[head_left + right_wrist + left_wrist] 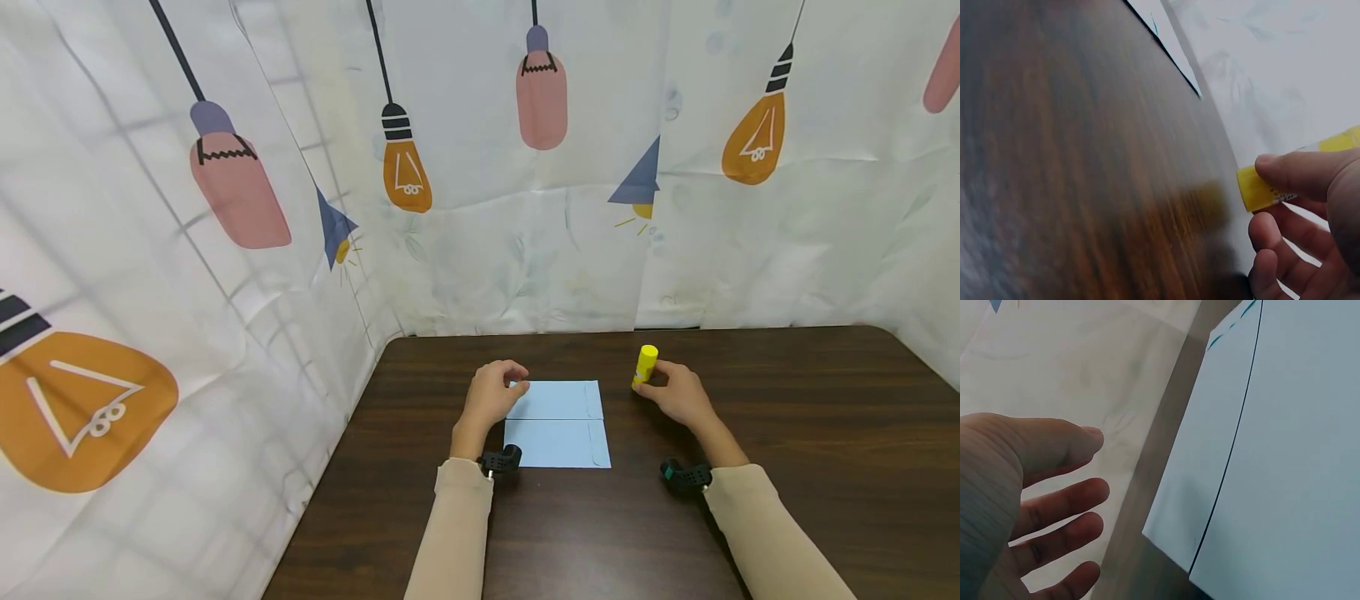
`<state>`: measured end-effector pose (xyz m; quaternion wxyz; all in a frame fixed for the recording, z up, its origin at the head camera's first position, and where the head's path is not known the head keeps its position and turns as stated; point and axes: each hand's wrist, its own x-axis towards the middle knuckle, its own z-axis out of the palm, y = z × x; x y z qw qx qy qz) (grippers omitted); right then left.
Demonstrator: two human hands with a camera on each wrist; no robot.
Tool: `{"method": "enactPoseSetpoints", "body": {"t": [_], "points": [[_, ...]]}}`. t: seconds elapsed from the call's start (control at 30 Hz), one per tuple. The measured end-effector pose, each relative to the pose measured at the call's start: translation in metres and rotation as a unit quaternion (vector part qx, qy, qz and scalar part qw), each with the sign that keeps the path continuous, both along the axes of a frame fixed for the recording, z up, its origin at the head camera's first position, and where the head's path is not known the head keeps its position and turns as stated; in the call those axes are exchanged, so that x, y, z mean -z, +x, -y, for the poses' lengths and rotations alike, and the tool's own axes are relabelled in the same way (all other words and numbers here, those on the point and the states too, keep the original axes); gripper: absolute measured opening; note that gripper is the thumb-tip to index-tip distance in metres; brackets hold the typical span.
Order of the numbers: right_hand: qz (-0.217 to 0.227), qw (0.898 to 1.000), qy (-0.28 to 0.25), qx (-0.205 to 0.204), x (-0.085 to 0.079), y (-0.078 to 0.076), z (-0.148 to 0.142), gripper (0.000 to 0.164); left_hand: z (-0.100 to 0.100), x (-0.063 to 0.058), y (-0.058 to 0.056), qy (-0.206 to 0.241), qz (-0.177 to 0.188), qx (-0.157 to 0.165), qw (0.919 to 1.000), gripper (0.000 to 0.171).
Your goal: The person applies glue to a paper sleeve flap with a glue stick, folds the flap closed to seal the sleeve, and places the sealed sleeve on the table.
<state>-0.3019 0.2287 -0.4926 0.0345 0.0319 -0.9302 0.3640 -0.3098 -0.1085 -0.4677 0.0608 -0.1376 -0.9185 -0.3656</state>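
My right hand (684,398) pinches a yellow glue stick (646,363) between thumb and fingers, holding it nearly upright just over the table. In the right wrist view the tube's yellow end (1250,189) sticks out past the thumb, and part of its label is covered. Light blue paper (558,442) lies flat between the hands, with a dark line across its middle and thin marks near its right side. At the paper's upper left edge is my left hand (491,392), its fingers loosely bent, holding nothing. The left wrist view shows a gap between thumb (1066,447) and fingers.
The dark wooden table (810,500) reaches back to a white curtain (465,267) printed with lamps. More curtain hangs along the table's left edge. Each wrist wears a black band, the left one (501,460) overlapping the paper's lower left corner in the head view.
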Motion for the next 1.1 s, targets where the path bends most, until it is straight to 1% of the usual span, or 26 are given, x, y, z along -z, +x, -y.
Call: {"method": "enactPoseSetpoints", "body": {"t": [0.13, 0.3, 0.47, 0.53, 0.6, 0.77, 0.97, 1.1], "points": [[0.008, 1.000, 0.007, 0.003, 0.001, 0.001, -0.004, 0.059, 0.006, 0.004, 0.000, -0.005, 0.008, -0.015, 0.9998, 0.020], [0.011, 1.000, 0.010, 0.000, 0.002, 0.002, -0.005, 0.057, 0.012, 0.007, -0.001, -0.009, 0.021, -0.036, 0.9991, 0.023], [0.019, 1.000, 0.011, -0.004, 0.001, 0.002, -0.005, 0.056, 0.019, 0.012, -0.003, -0.025, 0.017, -0.058, 0.9978, 0.021], [0.021, 1.000, 0.012, -0.006, 0.001, 0.002, -0.005, 0.055, 0.022, 0.013, -0.003, -0.031, 0.021, -0.068, 0.9970, 0.020], [0.025, 1.000, 0.012, -0.007, 0.001, 0.003, -0.005, 0.056, 0.024, 0.014, -0.004, -0.032, 0.034, -0.074, 0.9961, 0.021], [0.039, 0.999, 0.005, -0.010, 0.000, 0.003, -0.006, 0.058, 0.030, 0.016, -0.004, -0.038, 0.061, -0.081, 0.9942, 0.023], [0.052, 0.999, -0.007, -0.014, -0.001, 0.003, -0.007, 0.055, 0.034, 0.016, -0.004, -0.044, 0.073, -0.082, 0.9930, 0.024], [0.060, 0.998, -0.016, -0.014, 0.000, 0.003, -0.008, 0.053, 0.038, 0.016, -0.004, -0.041, 0.080, -0.079, 0.9928, 0.024]]}}
